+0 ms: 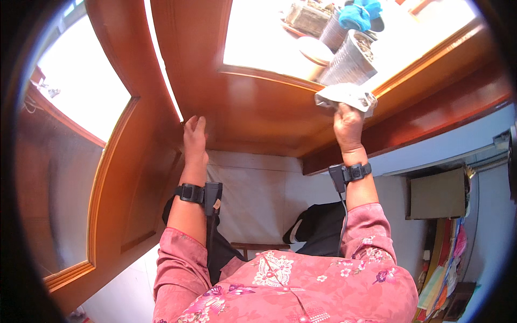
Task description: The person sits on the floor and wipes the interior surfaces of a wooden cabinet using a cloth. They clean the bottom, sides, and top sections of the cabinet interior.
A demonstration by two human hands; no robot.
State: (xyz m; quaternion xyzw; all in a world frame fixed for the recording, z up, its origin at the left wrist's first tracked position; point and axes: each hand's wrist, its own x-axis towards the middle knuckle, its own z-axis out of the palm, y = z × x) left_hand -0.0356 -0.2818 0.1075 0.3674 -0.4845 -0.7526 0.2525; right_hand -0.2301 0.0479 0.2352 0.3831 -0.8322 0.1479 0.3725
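My right hand (348, 126) grips a crumpled white cloth (346, 97). The cloth touches the lower right corner of the glass pane (266, 44), at the wooden frame of a brown door (258, 109). At that door's left edge, beside a bright narrow gap (163, 66), is my left hand (195, 135). Its fingers point up and lie against or close to the wood; whether they grip the edge is not clear. Both wrists carry black straps with small dark devices.
Another wooden door leaf (117, 173) with glass stands angled on the left. Beyond the pane are ribbed plant pots (349, 60) and a blue cloth (360, 15). A dark red door frame (436, 117) runs along the right. A cardboard-like panel (438, 194) and colourful fabrics (444, 262) are at the lower right.
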